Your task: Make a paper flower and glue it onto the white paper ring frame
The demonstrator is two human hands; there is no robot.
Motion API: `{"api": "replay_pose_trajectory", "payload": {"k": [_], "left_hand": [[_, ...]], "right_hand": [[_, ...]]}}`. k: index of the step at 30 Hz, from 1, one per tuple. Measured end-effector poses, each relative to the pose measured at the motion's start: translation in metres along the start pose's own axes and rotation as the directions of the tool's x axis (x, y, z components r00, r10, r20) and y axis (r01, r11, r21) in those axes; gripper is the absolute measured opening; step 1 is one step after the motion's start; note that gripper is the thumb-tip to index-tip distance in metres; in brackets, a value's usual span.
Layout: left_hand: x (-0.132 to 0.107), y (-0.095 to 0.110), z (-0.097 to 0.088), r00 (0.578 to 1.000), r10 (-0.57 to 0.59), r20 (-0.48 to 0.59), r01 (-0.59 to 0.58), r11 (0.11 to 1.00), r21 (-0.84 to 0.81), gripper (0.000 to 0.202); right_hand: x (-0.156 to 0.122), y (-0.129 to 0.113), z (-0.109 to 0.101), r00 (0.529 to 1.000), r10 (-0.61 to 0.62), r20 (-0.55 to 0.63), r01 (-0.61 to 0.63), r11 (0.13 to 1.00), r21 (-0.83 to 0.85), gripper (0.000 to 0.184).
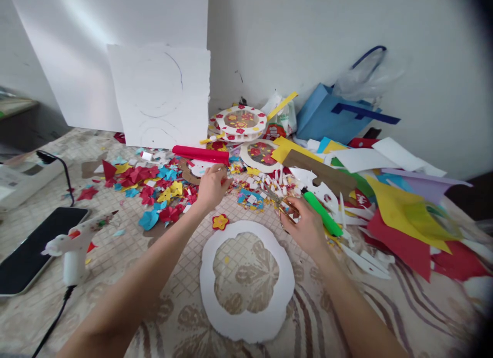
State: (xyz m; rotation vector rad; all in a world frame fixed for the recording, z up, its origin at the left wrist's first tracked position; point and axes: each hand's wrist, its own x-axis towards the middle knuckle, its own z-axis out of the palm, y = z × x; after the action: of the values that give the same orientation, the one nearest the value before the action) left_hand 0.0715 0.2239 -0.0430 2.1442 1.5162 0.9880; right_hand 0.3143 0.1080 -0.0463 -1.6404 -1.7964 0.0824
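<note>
Pretty busy bench here. The person's right hand has its fingers wrapped tight around the handles of one pair of scissors. The blades point left toward the mess, probably so the tips stay away from the wrist. The left hand is stretched out to the edge of the paper scraps with its fingers bunched together. Whether they've actually got a piece pinched is too small to tell.

One white ring with a flower-shaped hole lies flat between the two forearms, close in, which looks like the easy-reach spot. One little red-and-yellow flower sits just beside its upper left rim.

Counting the rest:
- One glue gun stands on its base at the left, nozzle off the cloth, next to one dark phone.
- One red roll.
- One green marker, touching the right hand.
- Two decorated discs showing at the back, one of them on a stack.
- Two white boards propped against the wall.
</note>
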Motion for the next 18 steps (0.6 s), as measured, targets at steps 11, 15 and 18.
{"api": "replay_pose_trajectory", "payload": {"k": [11, 15, 18], "left_hand": [[-0.015, -0.007, -0.019, 0.98, -0.131, 0.15, 0.184, 0.888, -0.422, 0.015], [-0.022, -0.008, -0.022, 0.979, -0.136, 0.153, 0.192, 0.865, -0.463, 0.014], [-0.031, -0.01, -0.027, 0.98, -0.144, 0.136, 0.185, 0.912, -0.365, 0.016]], "right_hand": [[-0.002, -0.004, 0.002, 1.0, 0.007, 0.028, -0.007, 1.0, -0.004, 0.028], [-0.002, -0.004, 0.003, 0.999, 0.03, 0.044, -0.03, 1.0, 0.005, 0.03], [-0.002, -0.004, 0.004, 0.999, 0.031, 0.043, -0.032, 0.999, 0.022, 0.028]]}}
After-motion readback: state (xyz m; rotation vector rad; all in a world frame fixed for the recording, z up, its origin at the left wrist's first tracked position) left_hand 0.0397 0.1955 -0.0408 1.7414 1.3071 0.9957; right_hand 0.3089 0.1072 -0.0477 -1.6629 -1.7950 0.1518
